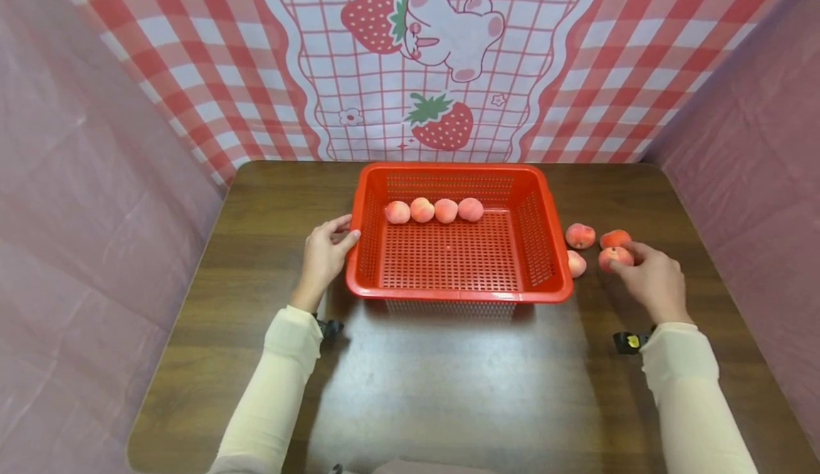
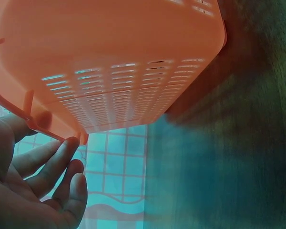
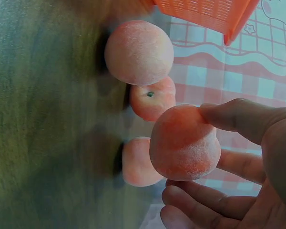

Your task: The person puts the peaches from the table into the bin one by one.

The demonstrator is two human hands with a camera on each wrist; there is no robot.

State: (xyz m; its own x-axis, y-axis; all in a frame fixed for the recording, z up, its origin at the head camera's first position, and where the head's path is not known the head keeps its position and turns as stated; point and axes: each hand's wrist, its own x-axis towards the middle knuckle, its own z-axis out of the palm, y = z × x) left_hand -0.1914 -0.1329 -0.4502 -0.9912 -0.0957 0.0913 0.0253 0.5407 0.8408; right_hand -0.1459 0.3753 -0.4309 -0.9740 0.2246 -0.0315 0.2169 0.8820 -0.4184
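The basket (image 1: 458, 295) sits on the table (image 1: 448, 388), with a checked cloth (image 1: 192, 107) behind it. At the basket's left side, the left hand (image 1: 323, 257) grips the rim, thumb over the top edge and fingers along the outside. Well to the basket's right, the right hand (image 1: 656, 282) pinches a held peach (image 1: 613, 260) between thumb and fingers; the right wrist view shows it up off the table. Three loose peaches lie to the right of the basket: a near peach (image 1: 577, 264) just beside its wall and partly hidden by its rim, a far peach (image 1: 579, 235) a little beyond that, and an outer peach (image 1: 615, 238) farther from the basket, just past the held one. Inside the basket, four peaches (image 1: 421, 210) sit side by side along the far edge of its floor, starting from the left end.
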